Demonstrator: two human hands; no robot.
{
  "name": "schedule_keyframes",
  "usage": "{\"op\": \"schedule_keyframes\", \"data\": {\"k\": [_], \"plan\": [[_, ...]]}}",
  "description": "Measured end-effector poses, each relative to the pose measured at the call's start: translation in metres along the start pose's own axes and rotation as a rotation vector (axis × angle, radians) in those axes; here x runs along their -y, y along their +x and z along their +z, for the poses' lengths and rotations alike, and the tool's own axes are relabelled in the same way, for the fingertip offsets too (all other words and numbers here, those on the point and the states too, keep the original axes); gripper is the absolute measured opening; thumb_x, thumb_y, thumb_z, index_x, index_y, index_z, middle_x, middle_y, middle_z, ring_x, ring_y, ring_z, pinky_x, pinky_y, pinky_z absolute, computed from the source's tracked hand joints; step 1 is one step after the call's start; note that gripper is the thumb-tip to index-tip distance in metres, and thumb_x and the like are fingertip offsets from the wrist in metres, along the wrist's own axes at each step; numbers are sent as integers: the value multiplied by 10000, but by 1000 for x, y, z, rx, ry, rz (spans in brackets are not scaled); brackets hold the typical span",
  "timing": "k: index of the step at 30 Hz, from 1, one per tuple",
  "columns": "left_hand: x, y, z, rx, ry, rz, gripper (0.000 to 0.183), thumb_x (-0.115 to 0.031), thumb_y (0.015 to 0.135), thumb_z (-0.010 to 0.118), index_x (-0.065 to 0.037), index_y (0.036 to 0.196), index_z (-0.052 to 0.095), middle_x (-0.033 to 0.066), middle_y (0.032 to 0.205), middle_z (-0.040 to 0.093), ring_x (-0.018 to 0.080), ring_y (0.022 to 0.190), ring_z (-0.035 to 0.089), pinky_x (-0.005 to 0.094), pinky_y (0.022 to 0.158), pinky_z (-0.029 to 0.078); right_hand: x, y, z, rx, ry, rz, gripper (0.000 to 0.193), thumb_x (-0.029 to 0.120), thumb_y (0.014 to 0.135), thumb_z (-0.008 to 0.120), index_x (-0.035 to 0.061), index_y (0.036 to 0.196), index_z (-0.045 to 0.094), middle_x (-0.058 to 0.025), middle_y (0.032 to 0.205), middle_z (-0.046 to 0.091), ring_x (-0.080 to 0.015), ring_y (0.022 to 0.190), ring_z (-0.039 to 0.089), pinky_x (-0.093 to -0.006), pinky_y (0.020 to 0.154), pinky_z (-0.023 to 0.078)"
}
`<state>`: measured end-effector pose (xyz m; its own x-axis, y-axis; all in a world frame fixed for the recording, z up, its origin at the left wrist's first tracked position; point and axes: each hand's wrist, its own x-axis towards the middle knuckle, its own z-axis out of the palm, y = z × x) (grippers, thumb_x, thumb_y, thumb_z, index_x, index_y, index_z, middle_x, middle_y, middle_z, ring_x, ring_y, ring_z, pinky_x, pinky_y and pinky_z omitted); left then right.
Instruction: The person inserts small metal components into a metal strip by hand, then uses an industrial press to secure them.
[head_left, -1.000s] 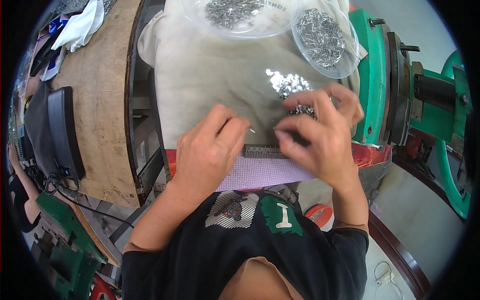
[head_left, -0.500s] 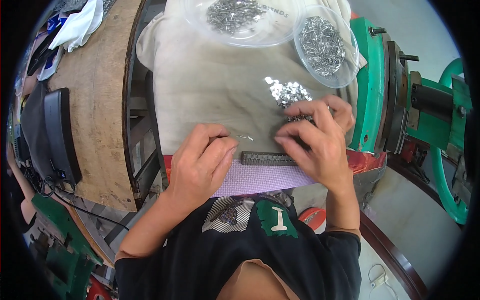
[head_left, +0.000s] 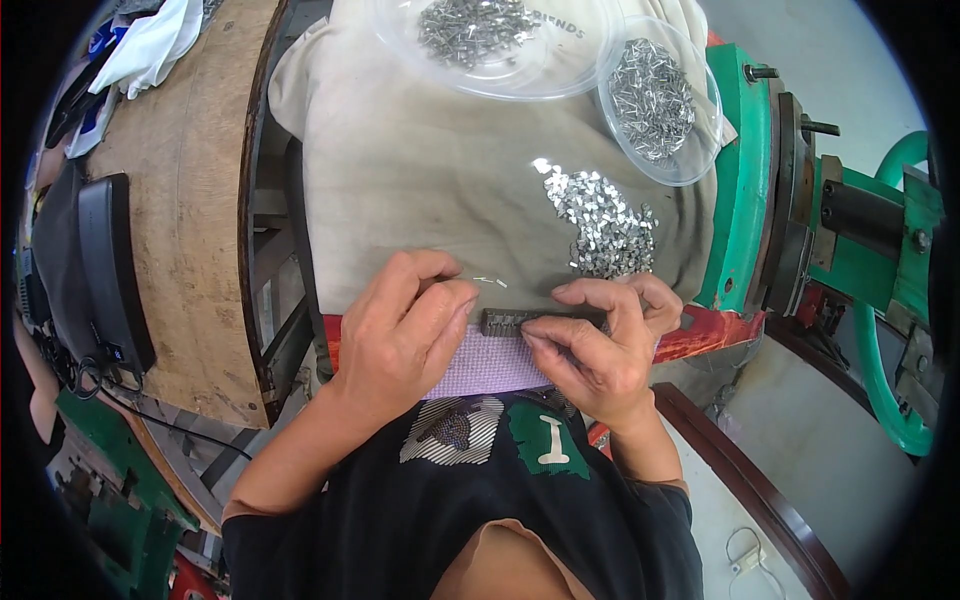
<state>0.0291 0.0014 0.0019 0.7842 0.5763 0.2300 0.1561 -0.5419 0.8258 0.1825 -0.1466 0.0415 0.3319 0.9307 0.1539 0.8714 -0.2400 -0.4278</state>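
From afar I see left hand [head_left: 400, 320] curled, grip unclear; thin pins [head_left: 501, 283] just beyond fingertips | right hand [head_left: 607, 345] bent over slotted bar [head_left: 498, 322], perhaps steadying it, grip unclear | metal-chip pile [head_left: 605, 230] just beyond, presumably for short reach

right hand [head_left: 605, 345] is dropping down to the dark slotted block [head_left: 500, 321], it's not covering the shiny metal bits [head_left: 600, 220] anymore, way more of that pile's showing now

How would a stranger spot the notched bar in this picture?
Start at the beige cloth in the middle, then find the purple cloth along its near side. At the purple cloth's far edge, partly hidden by the right hand, lies the bar: dark and long, unlike the small shiny pieces heaped beyond.
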Motion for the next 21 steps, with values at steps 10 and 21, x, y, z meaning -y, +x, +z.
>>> {"op": "schedule_keyframes", "data": {"k": [10, 21], "plan": [[-9, -7, -3, 61, -2, 12, 268, -30, 686, 804, -8, 921, 676, 112, 983, 608, 257, 782, 592, 352, 659, 489, -9, -16, -23, -65, -66, 115, 204, 202, 656, 843, 204, 849, 775, 20, 1019, 653, -246, 984, 456, -372, 878, 311], [-6, -11, -3, 105, 69, 104, 309, -85, 647, 845, -30, 925, 720, 88, 1009, 624, 221, 763, 580, 334, 643, 461, -11, -34, -20, -89, -196, 10, 225, 243, 610, 834, 241, 828, 778, 34, 1030, 635, -253, 1028, 425, -370, 886, 306]]}}
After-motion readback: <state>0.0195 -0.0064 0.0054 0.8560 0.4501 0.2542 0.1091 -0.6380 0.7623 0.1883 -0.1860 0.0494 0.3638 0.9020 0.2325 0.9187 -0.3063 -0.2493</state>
